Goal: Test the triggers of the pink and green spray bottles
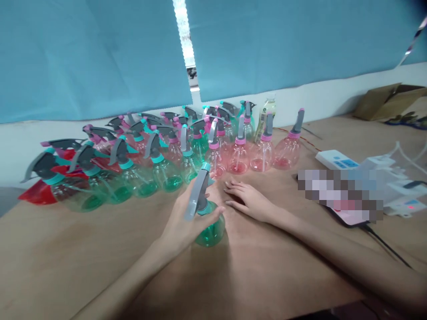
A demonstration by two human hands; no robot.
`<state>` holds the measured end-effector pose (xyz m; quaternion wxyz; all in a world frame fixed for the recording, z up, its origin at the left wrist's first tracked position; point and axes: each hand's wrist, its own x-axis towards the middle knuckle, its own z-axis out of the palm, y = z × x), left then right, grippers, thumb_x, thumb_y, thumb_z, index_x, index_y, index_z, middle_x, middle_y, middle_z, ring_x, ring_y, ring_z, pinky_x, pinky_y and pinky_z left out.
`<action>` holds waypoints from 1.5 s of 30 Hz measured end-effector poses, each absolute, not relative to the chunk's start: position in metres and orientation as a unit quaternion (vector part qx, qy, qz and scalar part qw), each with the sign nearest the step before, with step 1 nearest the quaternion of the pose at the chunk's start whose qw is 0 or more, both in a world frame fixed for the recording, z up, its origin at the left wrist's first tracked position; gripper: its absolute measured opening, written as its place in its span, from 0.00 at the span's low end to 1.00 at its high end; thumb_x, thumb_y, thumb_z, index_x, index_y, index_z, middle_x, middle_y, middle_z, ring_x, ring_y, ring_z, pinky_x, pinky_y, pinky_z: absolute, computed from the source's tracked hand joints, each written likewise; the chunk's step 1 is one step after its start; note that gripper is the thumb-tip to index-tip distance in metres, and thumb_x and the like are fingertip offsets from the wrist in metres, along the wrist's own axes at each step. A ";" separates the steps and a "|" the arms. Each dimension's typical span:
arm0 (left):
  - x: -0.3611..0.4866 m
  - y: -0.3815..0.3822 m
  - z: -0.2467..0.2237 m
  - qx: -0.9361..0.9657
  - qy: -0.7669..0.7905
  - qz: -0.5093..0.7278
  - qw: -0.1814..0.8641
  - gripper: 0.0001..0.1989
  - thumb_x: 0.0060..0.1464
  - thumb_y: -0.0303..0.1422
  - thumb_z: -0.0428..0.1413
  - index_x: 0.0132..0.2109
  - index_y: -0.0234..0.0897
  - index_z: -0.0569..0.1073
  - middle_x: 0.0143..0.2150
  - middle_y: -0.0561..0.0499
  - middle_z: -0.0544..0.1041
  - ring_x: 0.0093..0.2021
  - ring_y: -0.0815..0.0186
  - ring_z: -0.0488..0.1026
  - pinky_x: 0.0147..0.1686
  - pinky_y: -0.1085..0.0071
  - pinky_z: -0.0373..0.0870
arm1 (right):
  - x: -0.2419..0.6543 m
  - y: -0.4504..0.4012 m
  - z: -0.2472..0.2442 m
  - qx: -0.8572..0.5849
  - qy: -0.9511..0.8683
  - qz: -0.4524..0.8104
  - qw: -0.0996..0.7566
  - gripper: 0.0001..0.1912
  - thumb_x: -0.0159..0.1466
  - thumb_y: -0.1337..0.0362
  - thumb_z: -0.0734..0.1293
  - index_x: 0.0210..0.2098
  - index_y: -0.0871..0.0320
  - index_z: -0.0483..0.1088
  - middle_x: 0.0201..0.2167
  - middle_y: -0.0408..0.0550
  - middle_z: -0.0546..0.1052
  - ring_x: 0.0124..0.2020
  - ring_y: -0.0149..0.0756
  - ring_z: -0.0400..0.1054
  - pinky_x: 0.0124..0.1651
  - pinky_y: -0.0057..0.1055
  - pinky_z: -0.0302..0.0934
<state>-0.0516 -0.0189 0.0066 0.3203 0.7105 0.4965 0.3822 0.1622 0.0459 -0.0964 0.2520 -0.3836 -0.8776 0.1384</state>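
My left hand (188, 220) is wrapped round the neck of a green spray bottle (211, 232) that stands on the table in front of me. Its grey trigger points toward me. To the right, my right hand (245, 200) lies on the tabletop with its fingers apart and nothing in it. Behind both hands stand several spray bottles: green ones with teal collars (168, 177) on the left, and pink ones with pink collars (239, 158) toward the right. More bottles crowd the rows behind them.
The wooden table (83, 266) carries a red plastic piece (38, 193) at the left, a phone (353, 215) with a cable, a white device (336, 160) and clear-white equipment at the right. A labelled bottle (268, 109) and a cardboard box (380, 102) stand near the wall.
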 end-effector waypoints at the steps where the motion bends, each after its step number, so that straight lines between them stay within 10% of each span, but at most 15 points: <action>1: -0.053 -0.019 0.006 0.715 0.491 0.379 0.322 0.33 0.50 0.40 0.64 0.61 0.45 0.64 0.57 0.44 0.73 0.53 0.54 0.75 0.49 0.59 0.75 | 0.162 0.046 -0.096 -0.385 -0.877 0.139 0.252 0.24 0.70 0.53 0.60 0.59 0.60 0.68 0.62 0.57 0.69 0.66 0.48 0.58 0.65 0.50 0.54; 11: -0.067 -0.022 0.001 0.752 0.472 0.350 0.298 0.42 0.45 0.40 0.66 0.64 0.43 0.57 0.60 0.40 0.69 0.56 0.48 0.71 0.53 0.49 0.69 | 0.171 0.029 -0.100 -0.420 -0.873 0.101 0.224 0.23 0.71 0.56 0.58 0.60 0.59 0.68 0.63 0.57 0.67 0.65 0.49 0.59 0.66 0.52 0.54; 21: -0.102 -0.046 -0.009 0.756 0.503 0.332 0.257 0.25 0.49 0.45 0.63 0.51 0.40 0.68 0.49 0.44 0.76 0.50 0.49 0.74 0.48 0.52 0.71 | 0.145 0.032 -0.055 -0.428 -0.887 0.136 0.108 0.18 0.68 0.54 0.61 0.50 0.57 0.72 0.50 0.57 0.77 0.50 0.49 0.73 0.50 0.46 0.67; 31: -0.242 -0.099 -0.004 0.703 0.603 0.364 0.099 0.23 0.53 0.46 0.61 0.52 0.40 0.70 0.52 0.44 0.71 0.56 0.52 0.69 0.57 0.52 0.66 | -0.010 0.038 -0.013 -0.299 -0.918 0.173 0.196 0.13 0.68 0.58 0.62 0.47 0.54 0.73 0.45 0.50 0.79 0.38 0.39 0.76 0.45 0.39 0.69; 41: -0.377 -0.088 0.000 0.533 0.696 0.471 0.102 0.30 0.44 0.47 0.63 0.51 0.37 0.68 0.49 0.43 0.75 0.50 0.52 0.73 0.48 0.56 0.71 | -0.186 0.023 0.027 -0.301 -0.894 0.224 0.246 0.33 0.65 0.56 0.67 0.64 0.65 0.59 0.64 0.64 0.64 0.65 0.52 0.59 0.63 0.47 0.56; 45: -0.409 -0.062 0.000 0.539 0.710 0.448 0.064 0.24 0.48 0.44 0.60 0.49 0.38 0.69 0.48 0.44 0.77 0.49 0.55 0.74 0.46 0.59 0.72 | -0.208 0.037 0.029 -0.340 -0.861 0.314 0.210 0.38 0.63 0.54 0.68 0.67 0.63 0.54 0.54 0.64 0.74 0.48 0.52 0.75 0.49 0.47 0.70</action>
